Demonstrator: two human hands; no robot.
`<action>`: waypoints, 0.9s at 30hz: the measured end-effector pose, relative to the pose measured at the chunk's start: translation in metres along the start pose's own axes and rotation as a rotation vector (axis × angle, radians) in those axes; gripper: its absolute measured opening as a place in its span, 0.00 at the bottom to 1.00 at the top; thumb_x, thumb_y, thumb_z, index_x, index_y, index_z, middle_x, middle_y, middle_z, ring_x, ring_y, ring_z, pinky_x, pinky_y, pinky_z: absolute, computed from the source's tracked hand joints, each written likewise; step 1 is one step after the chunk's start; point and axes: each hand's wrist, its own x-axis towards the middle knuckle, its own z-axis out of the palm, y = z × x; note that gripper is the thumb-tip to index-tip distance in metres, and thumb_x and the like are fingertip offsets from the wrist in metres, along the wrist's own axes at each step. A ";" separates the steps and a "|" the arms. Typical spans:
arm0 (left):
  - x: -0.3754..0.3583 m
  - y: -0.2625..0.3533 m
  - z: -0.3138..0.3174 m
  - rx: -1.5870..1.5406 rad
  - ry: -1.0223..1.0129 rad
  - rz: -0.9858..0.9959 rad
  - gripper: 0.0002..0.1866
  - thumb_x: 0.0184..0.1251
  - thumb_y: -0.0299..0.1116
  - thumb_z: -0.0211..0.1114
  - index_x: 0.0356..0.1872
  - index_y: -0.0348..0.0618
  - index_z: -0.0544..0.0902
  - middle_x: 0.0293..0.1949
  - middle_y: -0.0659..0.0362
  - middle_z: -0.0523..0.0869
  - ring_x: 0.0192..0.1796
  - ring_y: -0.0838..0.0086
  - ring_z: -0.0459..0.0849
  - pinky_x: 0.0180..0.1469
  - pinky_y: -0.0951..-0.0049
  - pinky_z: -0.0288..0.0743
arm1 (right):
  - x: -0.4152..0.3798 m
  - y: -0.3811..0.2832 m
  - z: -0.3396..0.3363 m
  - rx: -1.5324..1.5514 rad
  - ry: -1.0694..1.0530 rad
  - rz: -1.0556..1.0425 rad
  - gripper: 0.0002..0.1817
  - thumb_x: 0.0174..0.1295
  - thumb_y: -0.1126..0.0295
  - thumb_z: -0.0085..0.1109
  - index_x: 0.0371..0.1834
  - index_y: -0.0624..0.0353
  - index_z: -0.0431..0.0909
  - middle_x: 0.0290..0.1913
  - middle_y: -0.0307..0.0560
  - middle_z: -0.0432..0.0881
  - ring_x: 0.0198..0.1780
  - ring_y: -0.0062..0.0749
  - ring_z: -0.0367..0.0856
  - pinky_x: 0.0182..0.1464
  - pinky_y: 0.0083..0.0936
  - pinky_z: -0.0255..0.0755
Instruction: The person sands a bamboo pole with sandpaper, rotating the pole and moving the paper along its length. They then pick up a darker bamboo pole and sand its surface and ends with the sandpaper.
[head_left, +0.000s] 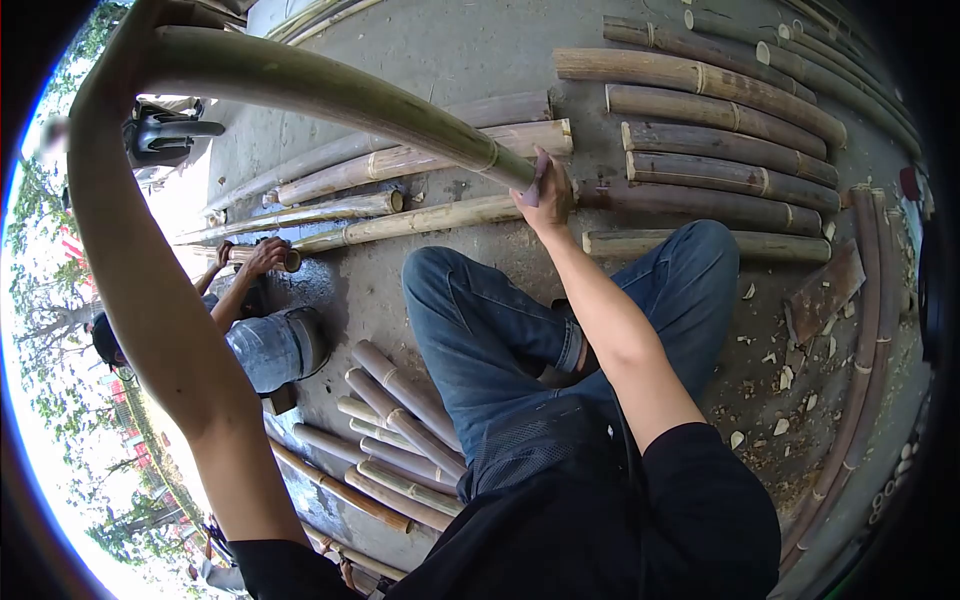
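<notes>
A long green bamboo pole (pixel 330 92) slants from the upper left down to the middle. My left hand (pixel 135 40) grips its raised upper end, arm stretched up. My right hand (pixel 545 190) clasps the pole's lower end, which rests near the concrete ground among other poles. I sit with my knees bent in blue jeans (pixel 500 340).
Brown cut bamboo lengths (pixel 720 110) lie in rows on the concrete at the upper right. Short bamboo pieces (pixel 400 440) are piled by my left leg. Another person (pixel 250 310) crouches at the left holding a pole. Wood chips (pixel 790 380) litter the ground at right.
</notes>
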 end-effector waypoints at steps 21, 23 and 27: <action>-0.041 -0.014 0.019 -0.104 0.158 -0.534 0.35 0.78 0.44 0.59 0.83 0.57 0.62 0.47 0.52 0.88 0.45 0.65 0.90 0.41 0.58 0.93 | 0.083 -0.145 0.011 0.142 -0.017 -0.222 0.54 0.37 0.67 0.83 0.75 0.55 0.69 0.55 0.55 0.84 0.53 0.53 0.86 0.56 0.41 0.81; -0.042 -0.059 0.008 -0.115 0.077 -0.146 0.38 0.74 0.39 0.63 0.84 0.57 0.61 0.46 0.52 0.88 0.44 0.66 0.90 0.42 0.59 0.93 | 0.058 -0.092 -0.002 0.149 -0.118 -0.171 0.43 0.45 0.64 0.81 0.70 0.55 0.75 0.53 0.53 0.86 0.50 0.52 0.87 0.52 0.43 0.81; -0.048 -0.065 0.008 -0.218 0.017 -0.067 0.42 0.72 0.32 0.65 0.85 0.58 0.58 0.46 0.55 0.89 0.43 0.74 0.89 0.48 0.64 0.90 | 0.008 0.009 -0.007 0.094 -0.311 -0.019 0.45 0.45 0.63 0.83 0.71 0.53 0.74 0.52 0.54 0.86 0.53 0.53 0.86 0.56 0.44 0.81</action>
